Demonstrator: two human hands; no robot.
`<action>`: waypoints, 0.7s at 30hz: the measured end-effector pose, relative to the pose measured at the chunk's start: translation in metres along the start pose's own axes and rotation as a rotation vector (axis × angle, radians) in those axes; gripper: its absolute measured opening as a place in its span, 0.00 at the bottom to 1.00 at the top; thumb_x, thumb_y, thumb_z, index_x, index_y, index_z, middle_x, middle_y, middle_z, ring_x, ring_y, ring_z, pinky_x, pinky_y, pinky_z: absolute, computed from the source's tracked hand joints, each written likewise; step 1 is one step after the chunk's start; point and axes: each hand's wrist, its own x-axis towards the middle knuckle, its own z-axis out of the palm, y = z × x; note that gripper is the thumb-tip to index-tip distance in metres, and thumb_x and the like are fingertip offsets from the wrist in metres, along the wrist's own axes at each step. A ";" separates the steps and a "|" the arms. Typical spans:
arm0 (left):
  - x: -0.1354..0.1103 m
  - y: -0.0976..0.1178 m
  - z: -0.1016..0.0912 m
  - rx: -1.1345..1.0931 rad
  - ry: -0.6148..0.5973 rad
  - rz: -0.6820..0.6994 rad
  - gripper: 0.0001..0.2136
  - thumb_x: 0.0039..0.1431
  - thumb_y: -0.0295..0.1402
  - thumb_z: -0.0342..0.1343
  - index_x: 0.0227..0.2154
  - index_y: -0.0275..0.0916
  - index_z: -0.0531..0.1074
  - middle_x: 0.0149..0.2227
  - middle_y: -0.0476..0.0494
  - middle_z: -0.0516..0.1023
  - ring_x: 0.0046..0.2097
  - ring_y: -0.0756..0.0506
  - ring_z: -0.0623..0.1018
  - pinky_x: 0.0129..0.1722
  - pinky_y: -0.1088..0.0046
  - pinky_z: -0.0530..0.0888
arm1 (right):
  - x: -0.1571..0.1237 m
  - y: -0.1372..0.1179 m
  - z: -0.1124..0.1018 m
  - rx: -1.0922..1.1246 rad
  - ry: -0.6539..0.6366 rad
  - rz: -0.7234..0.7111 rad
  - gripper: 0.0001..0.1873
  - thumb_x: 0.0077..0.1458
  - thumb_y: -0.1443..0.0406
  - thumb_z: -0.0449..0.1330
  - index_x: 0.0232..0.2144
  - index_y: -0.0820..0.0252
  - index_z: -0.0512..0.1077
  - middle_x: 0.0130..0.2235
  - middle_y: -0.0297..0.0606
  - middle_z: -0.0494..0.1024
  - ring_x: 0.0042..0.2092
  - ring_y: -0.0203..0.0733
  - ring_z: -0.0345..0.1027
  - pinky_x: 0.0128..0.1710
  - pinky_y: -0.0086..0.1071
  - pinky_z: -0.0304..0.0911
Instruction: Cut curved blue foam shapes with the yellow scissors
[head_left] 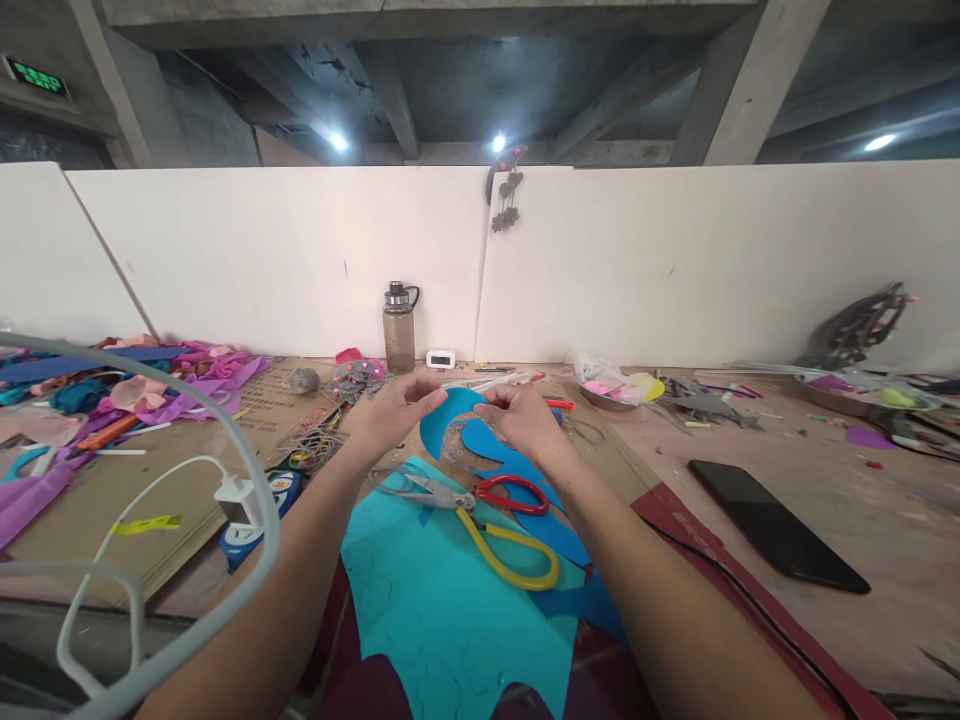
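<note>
Just beyond scissors (464, 500) on a turquoise sheet (457, 620), the left hand (394, 413) and right hand (523, 418) — fingertips closed — pinch a blue crescent (451, 407) from 2 sides.

Between the right forearm (637, 560) and the black phone (776, 522), a hand could pass low over the table (660, 450), crossing a thin black cable (780, 632) on the red strip (705, 550). Ahead, the air above the left hand (397, 412) and right hand (521, 415) opens to the white partition (637, 260), the bottle (399, 330) standing upright in the way behind the left. Leftward, a pale tube (259, 480) arching up, the charger (238, 503) and a wire tangle (311, 442) hinder a sideways sweep; below, the cutters (463, 500) lie across the turquoise sheet (450, 620).
</note>
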 end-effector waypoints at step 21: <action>-0.006 -0.020 0.014 -0.552 -0.300 -0.428 0.10 0.51 0.32 0.69 0.24 0.31 0.75 0.23 0.46 0.72 0.22 0.53 0.71 0.23 0.77 0.72 | 0.000 0.002 0.015 0.195 -0.014 -0.226 0.16 0.51 0.62 0.64 0.44 0.57 0.73 0.43 0.38 0.79 0.44 0.43 0.74 0.43 0.38 0.71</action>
